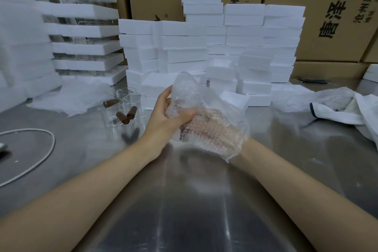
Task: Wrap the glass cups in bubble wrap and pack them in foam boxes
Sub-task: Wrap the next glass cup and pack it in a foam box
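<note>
Above the steel table (184, 200) I hold a bundle of bubble wrap (190, 92) around a glass cup whose outline barely shows. My left hand (165, 116) grips the bundle from the left, thumb pressed into the wrap. My right hand (210, 129) lies under and inside the wrap, seen only as a pink shape through the bubbles. Several bare glass cups (120, 108) with brown handles stand on the table to the left. White foam boxes (204, 47) are stacked behind.
Foam trays (81, 32) holding glassware are piled at the back left. Cardboard cartons (327, 6) line the wall. A white bag (351, 108) with more bubble wrap lies at the right. A white cable (41, 149) loops at the left edge.
</note>
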Available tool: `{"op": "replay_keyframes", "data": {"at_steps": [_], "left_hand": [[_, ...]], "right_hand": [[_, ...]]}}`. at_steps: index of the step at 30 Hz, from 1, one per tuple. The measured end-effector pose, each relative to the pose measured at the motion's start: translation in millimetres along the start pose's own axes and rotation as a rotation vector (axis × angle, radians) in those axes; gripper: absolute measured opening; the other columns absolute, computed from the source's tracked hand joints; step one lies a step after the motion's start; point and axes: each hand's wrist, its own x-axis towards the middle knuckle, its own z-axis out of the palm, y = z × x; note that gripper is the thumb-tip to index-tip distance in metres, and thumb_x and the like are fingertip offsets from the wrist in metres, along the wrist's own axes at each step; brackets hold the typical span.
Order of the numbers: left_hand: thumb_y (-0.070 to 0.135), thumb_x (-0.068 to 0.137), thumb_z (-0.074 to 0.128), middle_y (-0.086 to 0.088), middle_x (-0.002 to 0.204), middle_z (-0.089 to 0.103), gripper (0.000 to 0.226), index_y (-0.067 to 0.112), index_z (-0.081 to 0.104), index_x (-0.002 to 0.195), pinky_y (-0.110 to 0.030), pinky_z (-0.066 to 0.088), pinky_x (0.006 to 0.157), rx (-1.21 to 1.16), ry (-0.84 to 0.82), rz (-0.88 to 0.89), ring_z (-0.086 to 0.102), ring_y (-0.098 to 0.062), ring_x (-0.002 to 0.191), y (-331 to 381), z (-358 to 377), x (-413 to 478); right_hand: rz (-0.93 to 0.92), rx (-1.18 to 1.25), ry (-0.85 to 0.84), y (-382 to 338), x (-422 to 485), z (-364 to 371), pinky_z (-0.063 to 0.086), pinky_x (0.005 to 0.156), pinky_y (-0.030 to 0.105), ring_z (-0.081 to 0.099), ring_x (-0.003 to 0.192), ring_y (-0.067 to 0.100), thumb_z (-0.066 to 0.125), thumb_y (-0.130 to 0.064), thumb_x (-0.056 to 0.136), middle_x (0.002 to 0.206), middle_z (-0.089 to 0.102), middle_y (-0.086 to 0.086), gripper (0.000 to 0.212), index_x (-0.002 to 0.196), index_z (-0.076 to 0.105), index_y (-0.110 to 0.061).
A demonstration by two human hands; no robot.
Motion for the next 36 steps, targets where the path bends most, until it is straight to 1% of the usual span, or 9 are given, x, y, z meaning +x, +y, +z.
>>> {"op": "replay_keyframes", "data": {"at_steps": [4,8,13,16,19,25,28,32,36], "left_hand": [[0.021,0.071,0.08,0.009,0.119,0.062,0.069,0.026,0.048,0.132,-0.018,0.048,0.081,-0.135,0.178,-0.16,0.064,0.002,0.097,2.7,-5.2,6.3],[0.008,0.078,0.072,-0.008,0.117,0.061,0.058,0.01,0.045,0.129,-0.03,0.048,0.097,-0.452,0.251,-0.243,0.063,-0.021,0.109,5.7,-8.7,11.8],[0.013,0.074,0.075,-0.016,0.14,0.05,0.082,0.0,0.032,0.143,-0.036,0.039,0.109,-0.555,0.179,-0.278,0.051,-0.028,0.127,5.5,-10.7,12.7],[0.012,0.075,0.075,-0.018,0.135,0.055,0.07,0.001,0.04,0.134,-0.039,0.04,0.108,-0.442,0.108,-0.257,0.053,-0.031,0.125,3.7,-10.2,9.6],[0.013,0.068,0.08,-0.015,0.129,0.06,0.076,0.006,0.044,0.135,-0.035,0.045,0.098,-0.303,0.019,-0.261,0.062,-0.025,0.112,2.3,-6.4,7.2],[0.018,0.066,0.083,-0.008,0.117,0.068,0.066,0.01,0.054,0.125,-0.034,0.049,0.095,0.068,-0.169,-0.152,0.064,-0.022,0.11,-3.0,-0.1,0.9],[0.007,0.071,0.083,-0.008,0.109,0.071,0.052,0.006,0.059,0.118,-0.027,0.052,0.089,0.206,-0.232,-0.058,0.067,-0.017,0.103,-1.4,1.5,-2.6],[-0.004,0.071,0.079,0.0,0.094,0.074,0.038,0.007,0.067,0.105,-0.016,0.051,0.074,0.261,-0.245,0.034,0.07,-0.01,0.092,1.5,3.6,-3.4],[0.004,0.073,0.081,-0.003,0.103,0.07,0.045,0.005,0.062,0.113,-0.016,0.049,0.079,0.377,-0.254,0.011,0.066,-0.006,0.094,-0.3,6.0,-3.9]], "right_hand": [[-0.113,0.139,0.158,-23.4,-2.8,5.8,0.051,0.094,0.042,0.067,0.1,0.026,0.045,-0.012,0.098,0.1,0.07,0.006,0.028,0.099,0.073,-0.014],[-0.395,0.169,0.456,-30.9,-6.3,-1.4,0.049,0.075,0.02,0.063,0.077,0.005,0.052,-0.021,0.091,0.074,0.067,-0.013,0.031,0.07,0.074,-0.028],[-0.368,0.187,0.284,-26.2,-7.5,17.9,0.052,0.081,0.031,0.061,0.086,0.01,0.052,-0.044,0.095,0.092,0.059,-0.003,0.026,0.093,0.062,-0.021],[-0.419,-0.104,0.23,-17.8,-11.9,26.1,0.054,0.073,0.029,0.065,0.068,0.003,0.066,-0.032,0.089,0.086,0.067,-0.006,0.016,0.093,0.066,-0.017],[-0.51,-0.019,0.356,-21.5,-13.3,18.5,0.052,0.063,0.022,0.061,0.057,0.004,0.067,-0.012,0.088,0.063,0.066,-0.011,0.007,0.082,0.069,-0.014],[-0.601,0.086,0.405,-35.3,-17.7,8.1,0.053,0.067,0.018,0.065,0.06,0.007,0.072,-0.003,0.08,0.068,0.066,-0.01,0.011,0.076,0.069,-0.012],[-0.536,-0.301,0.371,-30.1,-17.9,18.5,0.046,0.051,0.024,0.056,0.053,0.011,0.063,0.002,0.08,0.054,0.06,-0.007,0.021,0.065,0.064,-0.012],[-0.587,-0.632,0.19,-21.4,-29.9,30.9,0.031,0.052,0.027,0.037,0.051,0.011,0.046,-0.022,0.084,0.055,0.044,0.005,0.033,0.055,0.044,-0.007],[-0.6,-0.737,0.142,-20.5,-33.9,32.5,0.04,0.074,0.025,0.053,0.077,0.02,0.043,-0.036,0.099,0.076,0.057,0.019,0.055,0.072,0.064,0.008]]}}
